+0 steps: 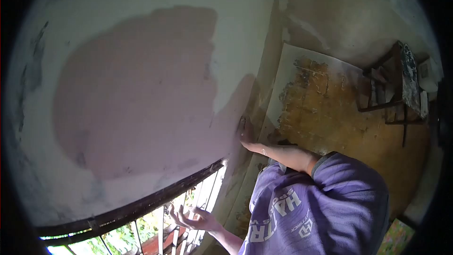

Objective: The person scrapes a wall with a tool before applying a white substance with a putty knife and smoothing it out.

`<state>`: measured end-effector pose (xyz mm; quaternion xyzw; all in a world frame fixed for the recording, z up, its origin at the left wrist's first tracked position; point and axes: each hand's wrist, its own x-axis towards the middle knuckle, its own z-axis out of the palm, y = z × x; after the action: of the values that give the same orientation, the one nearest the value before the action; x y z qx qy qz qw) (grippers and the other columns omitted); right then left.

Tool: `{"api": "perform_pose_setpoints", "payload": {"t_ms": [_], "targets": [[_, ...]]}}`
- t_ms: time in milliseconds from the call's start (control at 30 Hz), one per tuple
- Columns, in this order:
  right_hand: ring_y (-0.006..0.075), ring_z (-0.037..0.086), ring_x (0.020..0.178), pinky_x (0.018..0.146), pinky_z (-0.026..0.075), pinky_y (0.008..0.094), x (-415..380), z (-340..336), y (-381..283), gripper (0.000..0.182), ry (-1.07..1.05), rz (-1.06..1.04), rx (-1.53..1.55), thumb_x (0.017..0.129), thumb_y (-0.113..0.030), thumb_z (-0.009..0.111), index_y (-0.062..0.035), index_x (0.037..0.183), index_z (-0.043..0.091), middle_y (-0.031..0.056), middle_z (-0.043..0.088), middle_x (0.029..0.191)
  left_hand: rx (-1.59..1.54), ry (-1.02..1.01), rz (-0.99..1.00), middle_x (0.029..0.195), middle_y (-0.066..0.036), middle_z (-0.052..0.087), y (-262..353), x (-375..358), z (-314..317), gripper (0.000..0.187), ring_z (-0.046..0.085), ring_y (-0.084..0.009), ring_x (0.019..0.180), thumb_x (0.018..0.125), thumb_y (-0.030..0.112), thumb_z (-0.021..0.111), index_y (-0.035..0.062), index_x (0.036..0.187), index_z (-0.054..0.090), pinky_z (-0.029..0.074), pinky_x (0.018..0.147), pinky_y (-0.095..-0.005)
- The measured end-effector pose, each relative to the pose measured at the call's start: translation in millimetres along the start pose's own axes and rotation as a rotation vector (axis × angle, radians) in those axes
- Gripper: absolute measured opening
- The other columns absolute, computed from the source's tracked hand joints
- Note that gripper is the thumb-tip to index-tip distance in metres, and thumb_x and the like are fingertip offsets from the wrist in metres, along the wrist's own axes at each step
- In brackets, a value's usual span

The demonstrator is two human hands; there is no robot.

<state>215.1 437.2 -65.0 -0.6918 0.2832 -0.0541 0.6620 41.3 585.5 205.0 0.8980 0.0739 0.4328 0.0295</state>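
Note:
My right hand (246, 136) is raised at the wall corner, its fingers bent against the wall surface. A small greyish edge shows at the fingertips, but I cannot make out what it is. Pale dust or plaster marks the right forearm. Lower down, my left hand (196, 217) hangs palm up with loosely curled, parted fingers and nothing in it. It is in front of the barred window (163, 229), apparently not touching the bars. The pale patchy wall (236, 28) carries a large shadow.
A yellowish, worn floor (325, 108) with peeling edges lies to the right. On it stands a dark shelf-like stand (396, 85) bearing several items. A dark window frame beam (127, 215) crosses the lower left. A colourful patterned piece (396, 238) lies bottom right.

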Motion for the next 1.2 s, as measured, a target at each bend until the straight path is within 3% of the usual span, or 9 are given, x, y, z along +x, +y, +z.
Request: {"api": "perform_pose_setpoints", "payload": {"t_ms": [100,267,367,400,600,733,967,1100,1200], "targets": [[0.0443,0.050,0.118,0.101,0.038,0.0458,6,-4,-12,0.049,-0.002,0.072,-0.027,0.101,-0.030,0.041,0.0051,0.135,0.043,0.0301,0.053,0.125,-0.009,-0.081,-0.067,0.127,-0.021,0.044,12,18,6,0.043,0.049,-0.0352,0.117,0.096,0.035,0.048,0.0032,0.125,0.046,0.040,0.099,-0.0597],[0.0424,0.053,0.114,0.098,0.040,0.0456,66,30,72,0.044,0.308,-0.247,-0.329,0.101,-0.029,0.041,0.0025,0.130,0.048,0.0283,0.056,0.122,0.137,-0.426,-0.515,0.154,-0.028,0.014,4,12,7,0.087,0.013,-0.0418,0.144,0.095,0.063,0.034,-0.0002,0.150,0.013,0.016,0.114,-0.0624],[0.0435,0.058,0.106,0.091,0.044,0.0476,115,-5,22,0.040,0.233,-0.057,-0.184,0.101,-0.027,0.039,0.0031,0.125,0.051,0.0268,0.061,0.113,0.205,-0.680,-0.677,0.155,-0.026,0.013,-7,13,10,0.086,0.008,-0.0413,0.145,0.095,0.065,0.030,0.0018,0.151,0.011,0.016,0.113,-0.0630],[0.0440,0.058,0.104,0.090,0.044,0.0480,122,-9,24,0.039,0.242,-0.108,-0.177,0.101,-0.026,0.039,0.0034,0.124,0.051,0.0267,0.061,0.111,0.392,-0.567,-0.275,0.148,-0.026,0.034,-12,9,18,0.080,0.030,-0.0398,0.138,0.096,0.062,0.033,0.0013,0.147,0.027,0.030,0.109,-0.0595],[0.0445,0.059,0.103,0.086,0.045,0.0490,72,6,43,0.037,0.241,-0.231,-0.231,0.101,-0.023,0.040,0.0023,0.126,0.048,0.0284,0.061,0.109,0.125,-0.637,-0.430,0.130,-0.025,0.053,-35,0,27,0.070,0.052,-0.0370,0.120,0.098,0.058,0.035,0.0014,0.138,0.044,0.043,0.099,-0.0539],[0.0424,0.052,0.115,0.093,0.044,0.0453,-24,0,-9,0.047,-0.105,0.141,-0.102,0.095,-0.015,0.047,0.0005,0.139,0.039,0.0298,0.051,0.127,0.119,-0.556,-0.394,0.105,-0.022,0.068,-3,17,21,0.063,0.067,-0.0327,0.091,0.100,0.054,0.034,0.0017,0.125,0.057,0.054,0.082,-0.0473],[0.0377,0.059,0.105,0.087,0.048,0.0433,-16,32,40,0.042,0.158,-0.009,-0.156,0.093,-0.012,0.047,-0.0009,0.133,0.044,0.0262,0.057,0.119,0.064,-0.672,-0.371,0.098,-0.009,0.072,-13,21,13,0.065,0.069,-0.0272,0.085,0.099,0.059,0.032,0.0069,0.130,0.056,0.054,0.079,-0.0418],[0.0320,0.062,0.094,0.084,0.047,0.0464,32,28,43,0.031,0.019,0.480,0.074,0.095,-0.013,0.045,0.0007,0.123,0.049,0.0241,0.059,0.111,0.016,-0.900,-0.470,0.106,-0.015,0.068,-22,36,5,0.068,0.067,-0.0309,0.095,0.097,0.061,0.037,0.0056,0.132,0.053,0.052,0.082,-0.0430],[0.0273,0.064,0.083,0.072,0.050,0.0445,-15,60,55,0.028,0.278,0.120,-0.101,0.098,-0.016,0.043,0.0013,0.118,0.050,0.0228,0.061,0.103,0.008,-0.978,-0.409,0.111,-0.019,0.065,-45,38,5,0.068,0.064,-0.0329,0.101,0.097,0.060,0.038,0.0043,0.133,0.052,0.051,0.085,-0.0436]]}}
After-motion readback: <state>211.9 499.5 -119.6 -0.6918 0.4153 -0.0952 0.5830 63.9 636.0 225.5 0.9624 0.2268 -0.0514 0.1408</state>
